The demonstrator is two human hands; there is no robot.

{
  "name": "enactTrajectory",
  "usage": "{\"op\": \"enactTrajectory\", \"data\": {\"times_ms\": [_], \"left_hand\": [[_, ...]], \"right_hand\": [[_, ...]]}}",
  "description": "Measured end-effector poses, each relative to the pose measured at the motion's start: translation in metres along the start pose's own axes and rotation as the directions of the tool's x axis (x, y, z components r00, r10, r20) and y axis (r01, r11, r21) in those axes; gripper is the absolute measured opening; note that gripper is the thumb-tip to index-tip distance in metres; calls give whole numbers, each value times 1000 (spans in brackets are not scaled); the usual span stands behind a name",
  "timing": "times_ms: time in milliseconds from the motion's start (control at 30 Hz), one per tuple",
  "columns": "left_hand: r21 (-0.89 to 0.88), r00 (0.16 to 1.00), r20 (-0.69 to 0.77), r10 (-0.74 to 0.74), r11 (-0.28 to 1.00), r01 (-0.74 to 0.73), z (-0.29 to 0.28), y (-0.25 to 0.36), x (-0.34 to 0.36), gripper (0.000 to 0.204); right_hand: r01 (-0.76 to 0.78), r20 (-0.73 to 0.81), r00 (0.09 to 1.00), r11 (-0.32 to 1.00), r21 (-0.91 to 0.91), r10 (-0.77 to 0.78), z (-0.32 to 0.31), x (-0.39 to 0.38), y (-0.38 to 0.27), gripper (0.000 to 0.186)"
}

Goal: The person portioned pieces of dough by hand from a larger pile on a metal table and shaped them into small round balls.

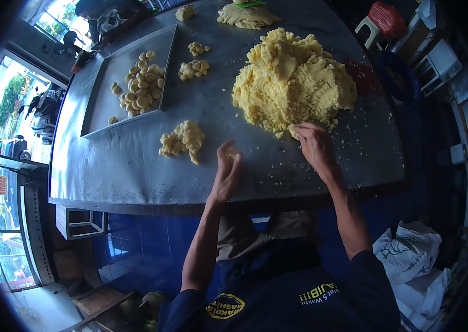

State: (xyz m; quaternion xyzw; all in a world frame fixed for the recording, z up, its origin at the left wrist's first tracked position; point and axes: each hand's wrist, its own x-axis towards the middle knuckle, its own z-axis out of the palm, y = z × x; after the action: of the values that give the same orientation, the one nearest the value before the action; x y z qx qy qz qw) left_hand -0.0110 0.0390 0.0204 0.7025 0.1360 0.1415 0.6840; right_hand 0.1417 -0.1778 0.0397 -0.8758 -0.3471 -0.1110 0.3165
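A large heap of crumbly yellow filling point(292, 80) sits on the metal table. My right hand point(316, 148) is at its near edge, fingers closed on a small lump of the filling point(294, 131). To the left, my left hand point(226, 174) hovers over the table near its front edge. Its fingers curl round a small pale piece of dough point(233, 152), partly hidden by the hand. Left of that hand lies a cluster of small dough pieces point(185, 139), some stuck together.
A shallow metal tray point(96, 113) at the left holds many round dough balls point(142, 86). Two small dough clusters point(194, 69) lie beside it. Farther back rests a big slab of dough point(247, 17) with a green tool point(250, 4) on it. Someone point(109, 19) is at the table's far left corner.
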Motion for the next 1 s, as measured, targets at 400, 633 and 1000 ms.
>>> {"op": "enactTrajectory", "data": {"times_ms": [400,633,1000], "left_hand": [[605,953,110,283,741,-291,1,16,-1,11],[588,989,-52,142,805,-84,-6,28,-17,24],[880,914,-97,394,463,-107,10,17,57,28]], "right_hand": [[259,173,956,958,-126,-236,23,36,-16,18],[60,58,996,998,16,-61,-7,-3,20,27],[-47,87,995,997,-68,53,-2,-3,3,25]]}}
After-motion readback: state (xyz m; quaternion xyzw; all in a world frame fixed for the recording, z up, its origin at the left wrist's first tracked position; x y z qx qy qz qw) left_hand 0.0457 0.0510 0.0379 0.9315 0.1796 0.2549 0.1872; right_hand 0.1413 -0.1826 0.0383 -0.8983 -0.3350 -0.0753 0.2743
